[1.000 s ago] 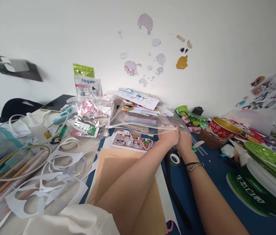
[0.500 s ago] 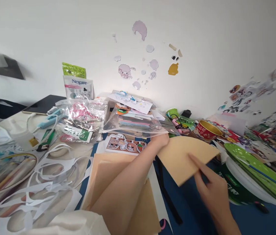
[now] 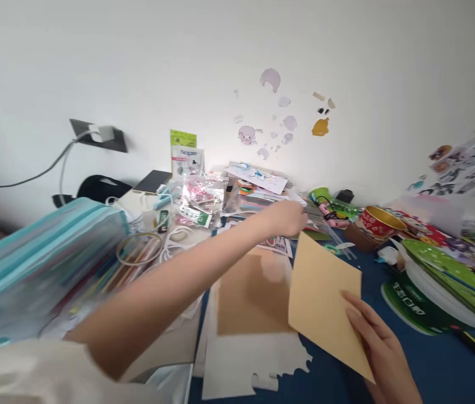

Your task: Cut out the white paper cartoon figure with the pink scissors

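My right hand grips a tan sheet of paper by its lower right edge and holds it tilted above the blue table. My left hand reaches forward to the clear plastic bag of coloured paper at the back; its fingers are blurred at the bag's edge. Whether they grip it I cannot tell. More tan paper lies flat under my left forearm, on a white sheet.
A turquoise zip case stands at the left. A ring and white paper offcuts lie beyond it. A red and gold tin, green plates and a green pack crowd the right. Stickers dot the wall.
My right hand has drawn the tan sheet out from the pile and toward me. The view has swung left and back, and my left hand stays stretched out at the plastic bag.
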Motion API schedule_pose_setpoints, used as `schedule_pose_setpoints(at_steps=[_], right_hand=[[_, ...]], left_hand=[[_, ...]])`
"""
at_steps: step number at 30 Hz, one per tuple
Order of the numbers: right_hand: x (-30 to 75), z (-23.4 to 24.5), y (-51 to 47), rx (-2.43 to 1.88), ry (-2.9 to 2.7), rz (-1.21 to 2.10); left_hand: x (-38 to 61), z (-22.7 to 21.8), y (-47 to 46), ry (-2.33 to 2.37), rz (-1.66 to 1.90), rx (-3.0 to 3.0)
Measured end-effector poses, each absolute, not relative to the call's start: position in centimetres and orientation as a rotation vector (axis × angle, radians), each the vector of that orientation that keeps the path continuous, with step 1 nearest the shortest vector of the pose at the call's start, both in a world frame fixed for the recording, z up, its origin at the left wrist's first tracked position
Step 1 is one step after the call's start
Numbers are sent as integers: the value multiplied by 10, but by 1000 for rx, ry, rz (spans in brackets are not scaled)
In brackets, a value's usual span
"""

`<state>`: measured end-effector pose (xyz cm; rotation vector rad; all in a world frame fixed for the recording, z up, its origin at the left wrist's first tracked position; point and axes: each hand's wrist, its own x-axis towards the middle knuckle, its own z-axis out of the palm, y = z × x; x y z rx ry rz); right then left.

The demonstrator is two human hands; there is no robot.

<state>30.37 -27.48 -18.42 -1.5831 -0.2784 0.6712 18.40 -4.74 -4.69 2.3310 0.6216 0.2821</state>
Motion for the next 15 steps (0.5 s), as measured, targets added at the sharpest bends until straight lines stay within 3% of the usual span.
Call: schedule_pose_setpoints(at_steps=[5, 11, 15], right_hand=[[267, -179, -237, -1538, -555, 951], [258, -188, -228, -1649, -667, 796], [254, -196, -233, -1716, -674, 693]], left_hand=[[39, -64, -78, 924, 495, 2490], [-59, -172, -122, 1208, 937, 2193], [-68, -206, -134, 1267, 1004, 2069]])
